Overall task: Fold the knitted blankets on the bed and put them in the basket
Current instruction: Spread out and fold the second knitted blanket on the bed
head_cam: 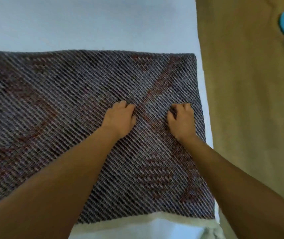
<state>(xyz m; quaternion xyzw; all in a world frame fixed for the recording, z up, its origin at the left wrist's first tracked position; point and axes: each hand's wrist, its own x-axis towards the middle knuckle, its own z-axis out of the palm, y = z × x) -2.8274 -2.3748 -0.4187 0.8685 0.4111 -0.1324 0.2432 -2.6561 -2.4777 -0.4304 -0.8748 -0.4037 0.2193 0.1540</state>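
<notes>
Our left hand (120,116) and right hand (181,118) dig curled fingers into the grey-and-red knitted blanket (51,100), each pinching up a little of the knit. The blanket lies flat along the right side of the white bed (86,23). We judge it soft, limp and stretchy, so corners and edges would give a truer hold. No basket is in view.

both bare forearms reach forward from the lower corners and draw toward each other, the hands side by side but apart. the left hand (120,119) lies knuckles up, its fingers curled down and pinching the knitted blanket (51,100). the right hand (181,120) grips it the same way.
</notes>
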